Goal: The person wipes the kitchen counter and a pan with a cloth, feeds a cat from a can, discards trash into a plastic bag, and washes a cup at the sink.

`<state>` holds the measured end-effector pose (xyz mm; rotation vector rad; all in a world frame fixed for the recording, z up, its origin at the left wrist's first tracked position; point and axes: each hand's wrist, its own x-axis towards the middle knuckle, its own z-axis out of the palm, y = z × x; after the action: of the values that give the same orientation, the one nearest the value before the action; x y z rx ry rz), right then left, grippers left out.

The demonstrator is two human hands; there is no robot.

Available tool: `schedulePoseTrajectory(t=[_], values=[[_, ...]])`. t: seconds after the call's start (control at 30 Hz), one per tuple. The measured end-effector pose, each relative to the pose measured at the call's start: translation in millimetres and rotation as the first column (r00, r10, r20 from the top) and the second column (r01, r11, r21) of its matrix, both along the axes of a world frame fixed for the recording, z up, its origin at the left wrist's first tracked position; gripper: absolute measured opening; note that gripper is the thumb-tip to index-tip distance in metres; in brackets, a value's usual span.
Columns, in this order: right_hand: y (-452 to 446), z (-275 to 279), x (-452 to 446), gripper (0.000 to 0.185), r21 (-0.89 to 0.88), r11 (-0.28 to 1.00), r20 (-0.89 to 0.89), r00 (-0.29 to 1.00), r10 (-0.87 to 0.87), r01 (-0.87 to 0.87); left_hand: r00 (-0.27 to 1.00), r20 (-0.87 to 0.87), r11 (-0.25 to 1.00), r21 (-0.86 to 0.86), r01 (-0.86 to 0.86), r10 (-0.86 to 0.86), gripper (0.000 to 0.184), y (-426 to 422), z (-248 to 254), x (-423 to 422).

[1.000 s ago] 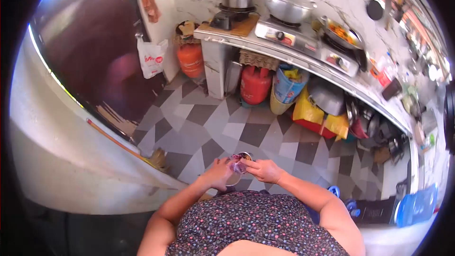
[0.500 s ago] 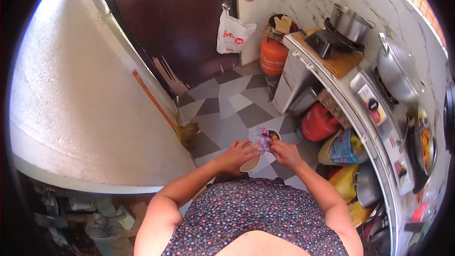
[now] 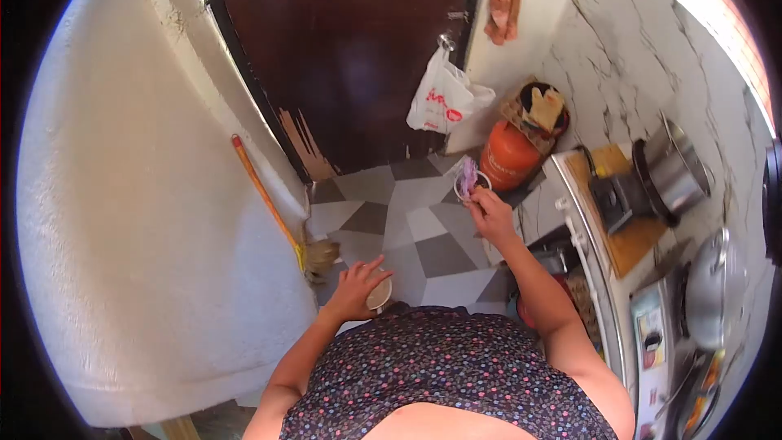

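My left hand (image 3: 355, 289) is curled around the side of a pale round cup (image 3: 380, 288) with beige contents, low in front of my body, its index finger stretched across the top. Reaching forward, my right hand (image 3: 490, 213) is closed at a small white-rimmed cup (image 3: 484, 176). A crumpled purple plastic packet (image 3: 467, 175) sits at this cup's mouth, just beyond the fingertips. The cup's inside looks dark and is too small to make out.
An orange gas cylinder (image 3: 510, 155) stands beyond my right hand. The counter (image 3: 607, 277) curves along the right with a stove and pots. A broom (image 3: 265, 195) leans at the left wall. A white plastic bag (image 3: 446, 98) hangs on the door (image 3: 342, 49).
My hands were close together at the purple packet. Now my right hand has moved forward with the packet and white-rimmed cup, and my left has moved left with its cup. The view has turned.
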<state>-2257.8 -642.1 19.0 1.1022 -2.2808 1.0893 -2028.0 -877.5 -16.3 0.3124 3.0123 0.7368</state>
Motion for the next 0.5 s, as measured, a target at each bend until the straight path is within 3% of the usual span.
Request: schedulePoseTrajectory(t=[0.07, 0.13, 0.27, 0.37, 0.5], values=[[-20.1, 0.3, -44.5, 0.010, -0.034, 0.999, 0.020, 1.000, 0.003, -0.003, 0.997, 0.036, 0.998, -0.035, -0.060, 0.061, 0.081, -15.0, 0.6, -13.3], [-38.2, -4.4, -96.6, 0.009, -0.051, 0.997, -0.072, 0.996, -0.057, 0.053, 0.985, 0.051, 0.986, -0.039, -0.163, 0.165, 0.082, -28.8, 2.2, -25.7], [-64.7, -10.0, -196.8, 0.009, -0.048, 0.993, 0.052, 0.993, -0.104, 0.107, 0.950, 0.093, 0.954, -0.044, -0.295, 0.298, 0.081, -43.7, -13.5, -40.6], [-80.8, -27.0, -290.7, 0.012, -0.103, 0.986, -0.011, 0.991, -0.133, 0.131, 0.868, 0.153, 0.881, -0.090, -0.464, 0.473, 0.079, -48.8, -25.0, -52.3], [-101.9, -59.2, -420.3, 0.015, -0.054, 0.981, 0.132, 0.976, -0.176, 0.184, 0.720, 0.226, 0.754, -0.159, -0.637, 0.656, 0.077, -46.7, -47.8, -72.7]])
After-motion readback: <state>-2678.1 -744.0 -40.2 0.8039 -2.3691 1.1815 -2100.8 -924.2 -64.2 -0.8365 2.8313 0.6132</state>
